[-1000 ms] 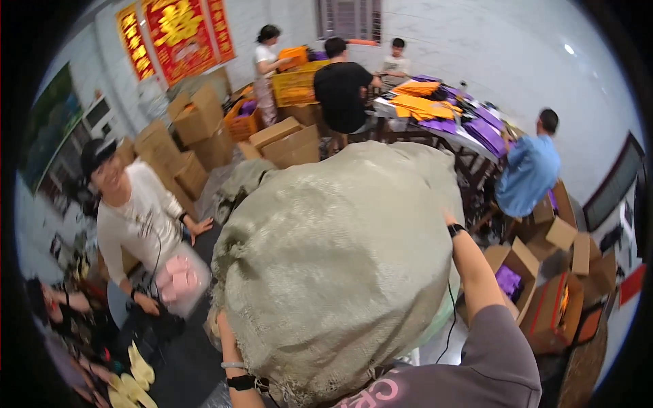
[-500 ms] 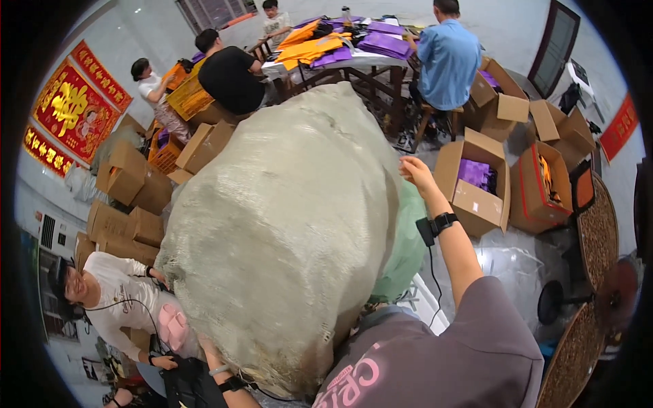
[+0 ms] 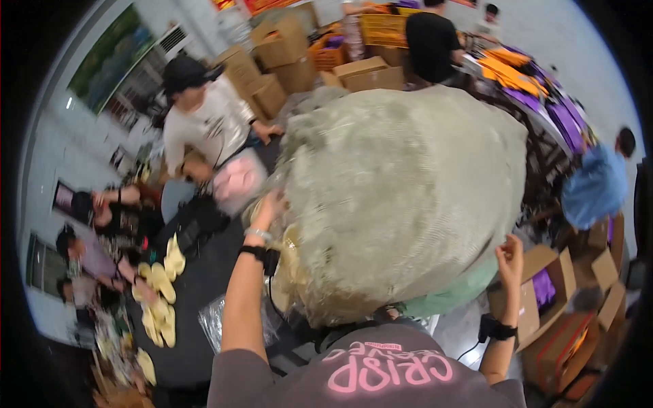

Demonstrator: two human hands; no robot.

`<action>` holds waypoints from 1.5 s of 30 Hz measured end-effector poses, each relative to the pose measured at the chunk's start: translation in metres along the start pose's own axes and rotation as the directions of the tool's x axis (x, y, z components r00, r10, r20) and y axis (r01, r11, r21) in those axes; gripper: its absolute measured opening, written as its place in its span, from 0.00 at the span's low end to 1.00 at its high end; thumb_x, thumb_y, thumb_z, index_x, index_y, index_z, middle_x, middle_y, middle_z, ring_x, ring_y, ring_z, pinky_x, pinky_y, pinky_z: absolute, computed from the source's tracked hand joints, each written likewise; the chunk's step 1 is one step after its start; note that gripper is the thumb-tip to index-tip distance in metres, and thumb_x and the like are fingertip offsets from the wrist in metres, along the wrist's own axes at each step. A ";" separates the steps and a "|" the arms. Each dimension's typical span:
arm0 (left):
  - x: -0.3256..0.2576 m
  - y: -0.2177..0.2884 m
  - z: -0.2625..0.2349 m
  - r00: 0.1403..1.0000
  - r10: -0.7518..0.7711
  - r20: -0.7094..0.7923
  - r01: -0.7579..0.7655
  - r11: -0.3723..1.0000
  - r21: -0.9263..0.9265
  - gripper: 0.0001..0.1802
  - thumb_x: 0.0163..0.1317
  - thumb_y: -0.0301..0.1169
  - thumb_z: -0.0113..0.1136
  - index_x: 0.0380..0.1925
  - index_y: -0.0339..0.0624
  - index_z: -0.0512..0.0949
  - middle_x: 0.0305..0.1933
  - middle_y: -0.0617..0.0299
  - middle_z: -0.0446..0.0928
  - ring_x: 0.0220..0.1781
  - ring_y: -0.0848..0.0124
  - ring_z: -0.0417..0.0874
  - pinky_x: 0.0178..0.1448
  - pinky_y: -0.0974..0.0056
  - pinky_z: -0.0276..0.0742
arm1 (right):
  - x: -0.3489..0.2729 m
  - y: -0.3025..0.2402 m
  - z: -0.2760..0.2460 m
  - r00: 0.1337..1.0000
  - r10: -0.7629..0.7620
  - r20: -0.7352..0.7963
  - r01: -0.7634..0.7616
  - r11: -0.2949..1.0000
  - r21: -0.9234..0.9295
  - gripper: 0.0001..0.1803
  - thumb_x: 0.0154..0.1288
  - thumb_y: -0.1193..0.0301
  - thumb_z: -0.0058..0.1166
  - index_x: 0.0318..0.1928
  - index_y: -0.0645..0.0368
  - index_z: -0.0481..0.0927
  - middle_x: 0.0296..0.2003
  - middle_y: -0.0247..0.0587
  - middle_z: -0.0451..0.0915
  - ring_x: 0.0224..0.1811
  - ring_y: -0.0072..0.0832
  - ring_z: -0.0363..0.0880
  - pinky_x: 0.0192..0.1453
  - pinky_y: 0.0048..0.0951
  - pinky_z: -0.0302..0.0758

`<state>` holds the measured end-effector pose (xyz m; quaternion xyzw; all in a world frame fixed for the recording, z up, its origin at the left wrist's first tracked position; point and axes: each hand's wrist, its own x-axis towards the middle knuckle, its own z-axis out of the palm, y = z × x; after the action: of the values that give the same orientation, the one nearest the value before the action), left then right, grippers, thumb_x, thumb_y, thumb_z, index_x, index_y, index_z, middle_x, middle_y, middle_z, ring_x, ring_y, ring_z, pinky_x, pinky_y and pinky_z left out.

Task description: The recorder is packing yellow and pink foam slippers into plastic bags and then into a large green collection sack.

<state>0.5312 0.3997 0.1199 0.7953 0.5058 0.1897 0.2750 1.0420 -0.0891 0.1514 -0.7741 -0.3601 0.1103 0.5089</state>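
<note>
Right hand (image 3: pixel 510 261) lowered | sack's (image 3: pixel 405 194) long axis: upper right | both hands' fingers (image 3: pixel 504 253): can't tell

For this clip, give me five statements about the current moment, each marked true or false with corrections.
1. The left hand is at the sack's left side. True.
2. Yellow slippers lie right of the sack. False: they lie left of it.
3. Purple items sit in an open box at right. True.
4. The pink items rest atop the sack. False: they are left of it.
5. The right hand wears a black wristband. True.
</note>
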 end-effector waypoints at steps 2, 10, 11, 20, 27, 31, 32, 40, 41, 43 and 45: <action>-0.007 0.028 0.016 0.999 0.022 0.034 -0.018 0.995 -0.103 0.23 0.51 0.32 0.60 0.48 0.33 0.73 0.39 0.46 0.78 0.38 0.59 0.79 0.43 0.59 0.75 | 0.013 -0.094 -0.007 0.971 -0.237 0.013 0.237 0.971 -0.027 0.28 0.53 0.73 0.62 0.56 0.57 0.68 0.41 0.40 0.75 0.44 0.28 0.73 0.50 0.27 0.68; -0.012 0.066 -0.007 0.993 0.078 -0.087 -0.084 0.994 -0.069 0.15 0.56 0.34 0.60 0.37 0.33 0.79 0.29 0.48 0.80 0.28 0.62 0.81 0.35 0.59 0.75 | 0.043 -0.349 0.166 0.317 -0.640 0.700 0.934 0.337 -0.115 0.51 0.40 0.62 0.71 0.66 0.47 0.57 0.64 0.45 0.59 0.66 0.39 0.58 0.67 0.44 0.57; -0.012 0.067 0.001 0.956 0.204 -0.212 -0.261 0.920 -0.291 0.12 0.56 0.34 0.59 0.31 0.33 0.79 0.26 0.46 0.78 0.26 0.63 0.79 0.32 0.60 0.73 | 0.044 -0.355 0.199 0.224 -0.627 0.746 0.974 0.177 -0.143 0.54 0.39 0.60 0.71 0.67 0.45 0.54 0.66 0.43 0.57 0.68 0.37 0.55 0.69 0.43 0.54; -0.063 0.108 0.024 0.950 0.227 -0.215 -0.289 0.898 -0.331 0.08 0.55 0.29 0.55 0.28 0.34 0.76 0.31 0.47 0.79 0.33 0.51 0.80 0.37 0.54 0.72 | 0.085 -0.304 0.386 -0.154 -0.451 0.879 0.981 -0.174 0.083 0.47 0.34 0.54 0.69 0.61 0.44 0.66 0.56 0.29 0.70 0.60 0.27 0.66 0.62 0.36 0.61; -0.109 0.090 0.003 0.960 0.086 -0.267 -0.238 0.757 -0.609 0.12 0.60 0.30 0.55 0.40 0.36 0.77 0.38 0.48 0.79 0.42 0.56 0.81 0.46 0.60 0.75 | 0.090 -0.276 0.399 -0.151 -0.340 0.928 0.988 -0.092 0.127 0.06 0.55 0.67 0.49 0.33 0.49 0.79 0.32 0.32 0.77 0.45 0.29 0.75 0.44 0.33 0.72; -0.178 0.027 -0.008 0.935 -0.201 -0.292 -0.151 0.519 -0.841 0.15 0.63 0.30 0.54 0.49 0.37 0.74 0.48 0.56 0.78 0.52 0.71 0.77 0.55 0.66 0.73 | 0.094 -0.271 0.402 -0.013 -0.263 0.965 0.999 -0.054 -0.001 0.06 0.55 0.69 0.48 0.31 0.52 0.78 0.32 0.36 0.78 0.43 0.34 0.76 0.44 0.35 0.74; -0.202 0.004 -0.008 0.903 -0.339 -0.265 -0.025 0.574 -0.819 0.15 0.63 0.29 0.54 0.48 0.36 0.73 0.48 0.54 0.78 0.51 0.69 0.78 0.56 0.66 0.73 | 0.095 -0.270 0.400 0.019 -0.269 0.963 1.000 -0.004 -0.021 0.06 0.54 0.69 0.48 0.31 0.54 0.77 0.33 0.38 0.78 0.42 0.36 0.76 0.44 0.37 0.74; -0.390 -0.061 0.094 0.659 -0.727 -0.192 0.483 0.604 -0.634 0.33 0.55 0.39 0.65 0.55 0.34 0.65 0.56 0.45 0.65 0.60 0.58 0.67 0.62 0.58 0.63 | 0.103 -0.289 0.414 0.292 -0.316 0.903 0.839 0.538 -0.083 0.17 0.58 0.62 0.49 0.32 0.67 0.76 0.29 0.60 0.77 0.37 0.54 0.76 0.42 0.47 0.71; -0.389 -0.050 0.098 0.634 -0.746 -0.204 0.490 0.591 -0.641 0.46 0.49 0.43 0.69 0.63 0.35 0.56 0.62 0.42 0.55 0.66 0.53 0.56 0.68 0.55 0.54 | 0.108 -0.283 0.413 0.318 -0.320 0.893 0.826 0.556 -0.095 0.21 0.57 0.59 0.49 0.30 0.69 0.75 0.29 0.62 0.76 0.35 0.55 0.76 0.41 0.46 0.71; -0.376 -0.036 0.098 0.722 -0.573 -0.386 0.394 0.801 -0.452 0.60 0.41 0.45 0.75 0.67 0.35 0.45 0.66 0.40 0.50 0.68 0.49 0.51 0.70 0.53 0.49 | 0.115 -0.279 0.409 0.323 -0.301 0.897 0.814 0.572 -0.102 0.22 0.57 0.58 0.49 0.30 0.69 0.76 0.29 0.63 0.76 0.35 0.55 0.75 0.40 0.46 0.71; -0.352 -0.016 0.094 0.792 -0.409 -0.454 0.272 0.901 -0.338 0.65 0.36 0.44 0.77 0.67 0.36 0.44 0.67 0.39 0.48 0.69 0.47 0.51 0.70 0.52 0.49 | 0.104 -0.287 0.403 0.347 -0.241 0.906 0.782 0.608 -0.138 0.24 0.56 0.55 0.48 0.28 0.70 0.76 0.27 0.63 0.76 0.33 0.55 0.75 0.39 0.46 0.70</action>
<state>0.4277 0.0619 0.0283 0.5679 0.6676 0.4053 0.2597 0.7720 0.3299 0.2361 -0.5709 -0.8027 0.1692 0.0344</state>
